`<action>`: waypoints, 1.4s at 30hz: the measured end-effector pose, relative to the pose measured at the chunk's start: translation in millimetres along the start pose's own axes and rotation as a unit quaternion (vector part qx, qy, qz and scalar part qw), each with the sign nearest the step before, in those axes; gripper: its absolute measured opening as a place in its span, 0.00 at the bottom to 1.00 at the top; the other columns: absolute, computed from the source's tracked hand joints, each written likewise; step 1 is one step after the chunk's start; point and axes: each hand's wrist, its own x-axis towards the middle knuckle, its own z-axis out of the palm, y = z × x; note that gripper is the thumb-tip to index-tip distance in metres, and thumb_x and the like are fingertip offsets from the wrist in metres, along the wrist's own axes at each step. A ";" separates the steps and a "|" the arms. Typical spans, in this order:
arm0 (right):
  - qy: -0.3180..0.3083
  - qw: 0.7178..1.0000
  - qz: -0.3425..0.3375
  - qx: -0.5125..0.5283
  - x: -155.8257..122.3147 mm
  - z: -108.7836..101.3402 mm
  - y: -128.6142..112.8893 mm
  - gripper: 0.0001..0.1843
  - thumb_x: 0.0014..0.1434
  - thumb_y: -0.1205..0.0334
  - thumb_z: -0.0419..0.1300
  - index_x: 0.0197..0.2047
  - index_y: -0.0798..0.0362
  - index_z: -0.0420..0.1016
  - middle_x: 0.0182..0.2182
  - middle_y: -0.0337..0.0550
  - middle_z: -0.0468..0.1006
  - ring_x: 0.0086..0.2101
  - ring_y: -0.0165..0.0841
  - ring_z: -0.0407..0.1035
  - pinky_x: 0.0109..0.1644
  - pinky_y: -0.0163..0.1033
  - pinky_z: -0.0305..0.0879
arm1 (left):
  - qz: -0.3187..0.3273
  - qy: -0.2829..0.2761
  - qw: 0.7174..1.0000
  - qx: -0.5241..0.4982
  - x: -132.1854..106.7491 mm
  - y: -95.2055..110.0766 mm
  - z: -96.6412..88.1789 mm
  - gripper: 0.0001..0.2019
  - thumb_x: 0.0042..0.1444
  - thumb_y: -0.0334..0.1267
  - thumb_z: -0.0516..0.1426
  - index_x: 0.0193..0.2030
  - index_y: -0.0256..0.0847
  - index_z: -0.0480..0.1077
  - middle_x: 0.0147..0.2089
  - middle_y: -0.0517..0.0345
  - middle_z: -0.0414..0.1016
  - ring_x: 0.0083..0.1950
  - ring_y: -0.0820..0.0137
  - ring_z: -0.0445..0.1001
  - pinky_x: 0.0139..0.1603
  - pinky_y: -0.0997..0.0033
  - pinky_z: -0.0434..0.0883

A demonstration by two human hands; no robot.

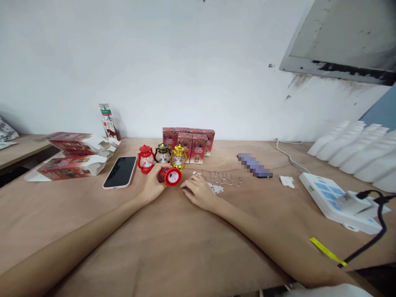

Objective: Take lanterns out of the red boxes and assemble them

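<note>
My left hand (154, 186) is closed around a small red lantern (172, 177), tipped so that its round base with a white underside faces me. Just right of that base, my right hand (199, 192) rests low over the table with its fingers curled together; whatever they may hold is hidden. Behind the held lantern stand three upright mini lanterns: a red one (146, 159), a black one (162, 154) and a gold one (178, 157). Small white pieces (216, 188) and a row of thin metal wire hooks (221, 177) lie beside my right hand.
Several red printed boxes (198, 148) stand near the wall. Opened red cartons (74, 166) and a phone (120, 173) lie at left. To the right are a blurred purple item (255, 166), a scrap of white paper (287, 181), a power strip (321, 198) with cables, and white bottle-like shapes (346, 150).
</note>
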 end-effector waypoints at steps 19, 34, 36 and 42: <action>0.028 0.999 -0.003 -0.017 -4.2 2.3 -1.1 0.07 0.58 0.70 0.52 0.35 0.52 0.69 0.31 0.44 0.76 0.36 0.37 0.65 0.43 0.42 0.58 | 0.089 -0.148 0.856 0.487 -5.0 -0.6 -19.6 0.26 0.53 0.19 0.41 0.50 0.43 0.70 0.58 0.50 0.67 0.64 0.61 0.58 0.61 0.45 0.55; -0.072 0.983 0.146 -0.080 53.3 -4.2 15.7 0.11 0.57 0.70 0.52 0.43 0.57 0.69 0.39 0.51 0.76 0.43 0.40 0.66 0.46 0.43 0.61 | 0.072 -0.088 0.863 0.492 -3.2 -19.5 -24.4 0.31 0.50 0.19 0.41 0.60 0.42 0.63 0.57 0.46 0.68 0.67 0.61 0.53 0.65 0.43 0.48; -0.089 0.981 0.149 -0.082 60.0 -1.8 14.0 0.12 0.57 0.70 0.51 0.44 0.57 0.70 0.40 0.52 0.75 0.43 0.40 0.67 0.47 0.43 0.61 | 0.083 -0.079 0.873 0.474 -4.9 -17.1 -22.6 0.31 0.49 0.18 0.41 0.59 0.40 0.63 0.57 0.44 0.67 0.67 0.60 0.53 0.66 0.43 0.48; -0.094 0.983 0.122 -0.095 64.7 8.6 3.5 0.13 0.56 0.70 0.53 0.45 0.57 0.70 0.43 0.54 0.74 0.45 0.42 0.67 0.49 0.44 0.61 | 0.097 -0.109 0.850 0.507 -11.2 -4.3 -6.8 0.30 0.48 0.18 0.42 0.56 0.41 0.65 0.55 0.48 0.69 0.67 0.59 0.53 0.66 0.44 0.49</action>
